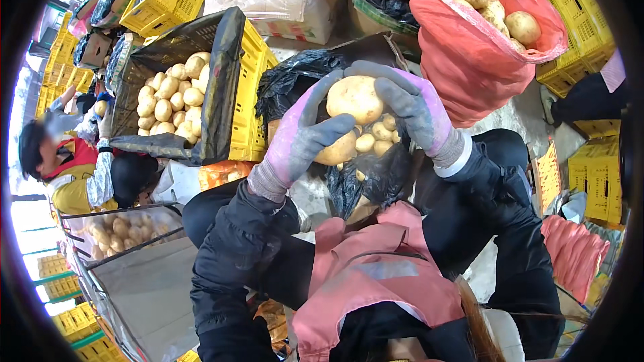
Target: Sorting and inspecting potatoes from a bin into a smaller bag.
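At left in the frame, a yellow plastic crate (255, 97) lined with dark sheeting holds a heap of pale, rounded potatoes (176, 97), apart from the hands. To its right, a worker's left hand (295, 133), in a pink-and-grey knit-cuffed glove, curls its fingers against the left side of a large, smooth, pale-yellow oval potato (355, 99), held just above the centre of the frame. A partly covered second potato (337, 152) shows below the left thumb; whether that hand bears it too cannot be told. The large potato's slightly longer axis appears to run across the frame, from hand to hand. Below it, smaller-looking potatoes (381, 133) lie within a black plastic liner (341, 190). The right hand (424, 110), gloved alike, wraps its fingers around the opposite side; neither hand is nearer. At upper right stands an open red woven sack (463, 80) of potatoes.
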{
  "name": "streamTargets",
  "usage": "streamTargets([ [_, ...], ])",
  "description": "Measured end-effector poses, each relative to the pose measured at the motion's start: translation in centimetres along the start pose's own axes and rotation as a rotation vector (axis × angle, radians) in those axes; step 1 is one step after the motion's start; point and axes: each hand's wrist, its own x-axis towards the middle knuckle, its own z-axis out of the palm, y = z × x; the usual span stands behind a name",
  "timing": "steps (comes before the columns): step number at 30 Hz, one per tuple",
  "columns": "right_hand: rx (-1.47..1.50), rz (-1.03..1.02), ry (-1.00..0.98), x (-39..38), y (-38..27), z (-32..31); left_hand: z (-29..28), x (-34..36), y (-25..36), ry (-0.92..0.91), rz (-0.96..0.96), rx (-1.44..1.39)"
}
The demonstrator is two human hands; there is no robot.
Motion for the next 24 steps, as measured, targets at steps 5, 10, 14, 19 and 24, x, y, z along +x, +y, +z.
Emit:
streamTargets([
  [5,-0.257,-0.093,0.133,0.6,1.2,1.2,0.6,0.4,-0.5,0.076,0.173,0.361],
  [10,-0.126,-0.040,0.208,1.3,1.6,-0.1,0.9,0.5,-0.1,0.067,0.174,0.400],
  [14,-0.316,-0.141,0.240,1.8,1.8,-0.7,0.5,0.6,-0.3,0.083,0.082,0.285],
  [19,-0.216,0.146,0.201,1.8,4.3,0.0,-6.4,1.4,-0.9,0.240,0.130,-0.500],
  [24,-0.126,0.324,0.206,2.0,14.0,-2.6,-17.6,0.2,1.2,0.714,0.321,-1.133],
])
